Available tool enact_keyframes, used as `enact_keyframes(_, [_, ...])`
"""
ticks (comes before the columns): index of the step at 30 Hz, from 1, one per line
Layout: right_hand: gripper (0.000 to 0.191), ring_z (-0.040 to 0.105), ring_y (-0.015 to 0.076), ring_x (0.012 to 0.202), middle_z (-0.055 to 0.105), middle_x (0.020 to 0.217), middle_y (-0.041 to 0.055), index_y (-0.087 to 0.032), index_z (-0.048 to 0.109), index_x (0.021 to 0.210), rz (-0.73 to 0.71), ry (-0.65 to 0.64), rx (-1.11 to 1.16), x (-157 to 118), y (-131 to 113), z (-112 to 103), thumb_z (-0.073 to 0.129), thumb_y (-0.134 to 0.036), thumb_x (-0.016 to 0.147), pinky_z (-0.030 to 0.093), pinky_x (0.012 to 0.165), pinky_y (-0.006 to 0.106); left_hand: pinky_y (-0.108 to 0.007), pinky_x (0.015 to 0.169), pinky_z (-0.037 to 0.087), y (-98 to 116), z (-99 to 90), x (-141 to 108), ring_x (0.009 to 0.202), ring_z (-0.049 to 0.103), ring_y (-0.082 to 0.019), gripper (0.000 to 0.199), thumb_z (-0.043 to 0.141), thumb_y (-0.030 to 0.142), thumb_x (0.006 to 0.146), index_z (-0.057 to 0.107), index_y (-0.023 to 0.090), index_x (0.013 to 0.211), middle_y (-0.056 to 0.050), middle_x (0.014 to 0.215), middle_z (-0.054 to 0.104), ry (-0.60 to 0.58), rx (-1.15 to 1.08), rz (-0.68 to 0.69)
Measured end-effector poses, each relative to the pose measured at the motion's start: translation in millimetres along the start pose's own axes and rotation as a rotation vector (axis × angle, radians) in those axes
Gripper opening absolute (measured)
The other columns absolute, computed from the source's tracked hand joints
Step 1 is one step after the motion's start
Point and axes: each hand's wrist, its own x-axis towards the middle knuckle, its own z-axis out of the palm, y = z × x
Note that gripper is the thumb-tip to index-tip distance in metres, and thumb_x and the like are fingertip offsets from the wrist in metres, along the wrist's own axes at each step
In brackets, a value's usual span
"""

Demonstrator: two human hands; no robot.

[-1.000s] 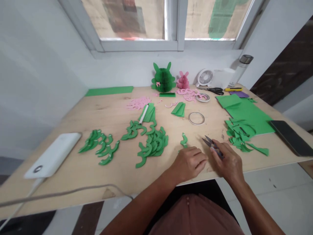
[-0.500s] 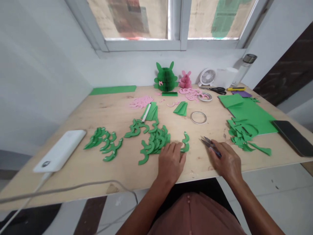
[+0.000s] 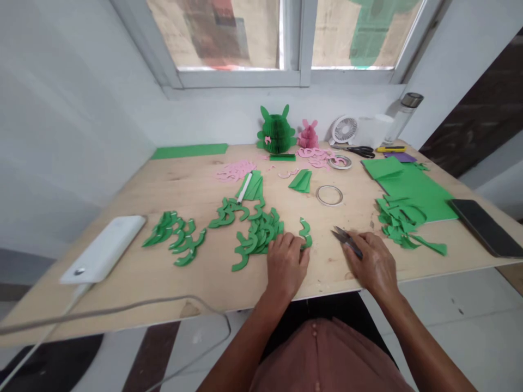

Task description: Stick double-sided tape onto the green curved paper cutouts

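My left hand (image 3: 286,265) rests on the table with its fingers curled over the lower end of a wavy green paper cutout (image 3: 305,233); that end is hidden under the fingers. Just left of this hand lies a heap of similar green cutouts (image 3: 263,231). In my right hand (image 3: 373,261) is a pair of small dark scissors (image 3: 346,240), their slightly parted blades pointing left toward the cutout. Green paper scraps (image 3: 400,220) lie to the right of that hand.
More green cutouts (image 3: 180,234) lie at left, near a white power bank (image 3: 107,247). A phone (image 3: 486,227) lies by green sheets (image 3: 435,196). Tape rolls, pink cutouts (image 3: 235,170), a green paper figure (image 3: 277,130) and a fan (image 3: 344,129) stand farther back. A cable (image 3: 134,309) crosses the front left.
The view has shifted slightly. My left hand sits a little closer over the wavy cutout. My right hand still holds the scissors in about the same place.
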Motion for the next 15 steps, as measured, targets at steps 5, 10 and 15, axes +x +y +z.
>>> enact_keyframes(5, [0.032,0.055,0.0211,0.081,0.062,0.089,0.0077,-0.017,0.062,0.109,0.006,0.007,0.009,-0.9,-0.4,0.2,0.052,-0.035,0.085,0.044,0.073,0.032,-0.035,0.072,0.038,-2.8,2.5,-1.1,0.080,0.056,-0.021,0.007,0.063,0.015,0.074,0.060,0.021,0.077,-0.002,0.081,0.064,0.023,-0.060,0.007])
enact_keyframes(10, [0.033,0.055,0.0216,0.082,0.061,0.087,0.0077,-0.017,0.062,0.110,0.016,0.011,0.018,-0.8,0.5,0.3,0.052,-0.034,0.084,0.044,0.073,0.033,-0.033,0.073,0.039,-4.5,4.0,-0.9,0.080,0.057,-0.019,0.009,0.062,0.013,0.074,0.059,0.020,0.079,-0.001,0.081,0.066,0.064,-0.169,0.001])
enact_keyframes(15, [0.031,0.054,0.0216,0.082,0.062,0.088,0.0082,-0.016,0.062,0.108,0.005,0.020,0.025,0.1,1.0,1.5,0.053,-0.034,0.084,0.044,0.075,0.033,-0.030,0.070,0.040,-5.7,2.8,-1.0,0.073,0.057,-0.016,0.008,0.057,0.013,0.075,0.055,0.019,0.071,0.000,0.072,0.064,0.128,-0.269,-0.008])
